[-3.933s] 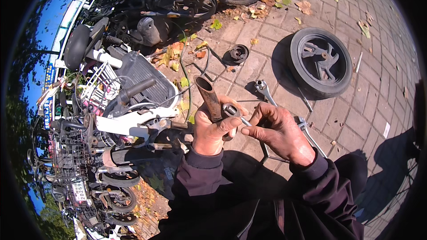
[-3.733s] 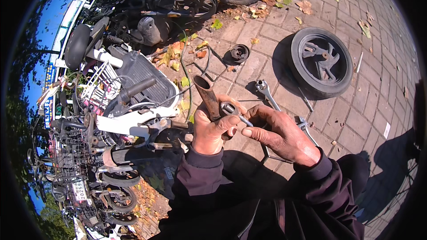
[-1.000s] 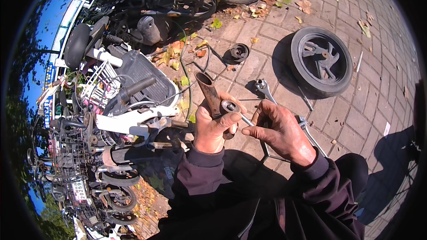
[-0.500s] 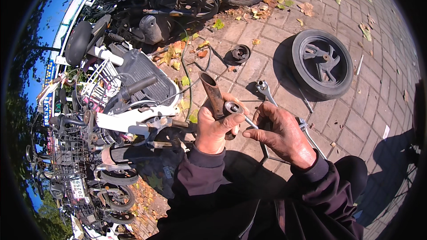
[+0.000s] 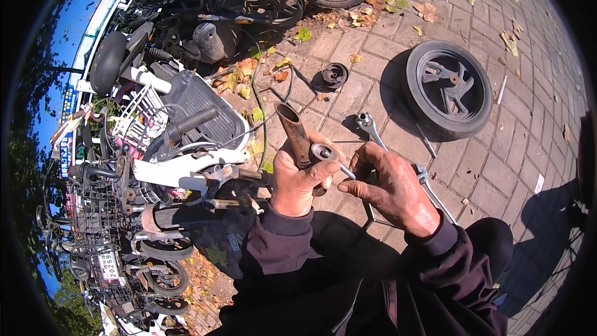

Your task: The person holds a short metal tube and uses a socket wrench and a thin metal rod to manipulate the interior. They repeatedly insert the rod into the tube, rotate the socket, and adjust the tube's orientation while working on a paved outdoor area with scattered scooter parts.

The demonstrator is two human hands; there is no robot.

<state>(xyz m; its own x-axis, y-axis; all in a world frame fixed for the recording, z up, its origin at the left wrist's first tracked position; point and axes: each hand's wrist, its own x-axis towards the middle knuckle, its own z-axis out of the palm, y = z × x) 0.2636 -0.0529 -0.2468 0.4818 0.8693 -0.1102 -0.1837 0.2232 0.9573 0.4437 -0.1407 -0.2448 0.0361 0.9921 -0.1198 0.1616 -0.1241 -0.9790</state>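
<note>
My left hand (image 5: 291, 185) is closed round a rusty metal tube (image 5: 292, 126), whose open end points up and away to the left. Beside the tube, at my left thumb, sits a round metal socket-like end (image 5: 322, 151) with a dark recess. Thumb and fingers of my right hand (image 5: 398, 190) pinch a thin metal rod (image 5: 346, 172). Its tip points at that round end; whether they touch I cannot tell. Just beyond my right hand a wrench (image 5: 371, 129) lies on the paving, and another metal wrench (image 5: 429, 188) shows to the right of it.
A small wheel with a black tyre (image 5: 416, 96) lies flat at the right, a thin rod (image 5: 426, 141) near it. Ahead is a round dark metal part (image 5: 334, 75). Scooter parts, including a black ribbed footboard (image 5: 202, 109), crowd the left. Fallen leaves (image 5: 236, 78) lie beside a cable.
Both hands keep almost the same hold and place. The whole view has shifted very slightly.
</note>
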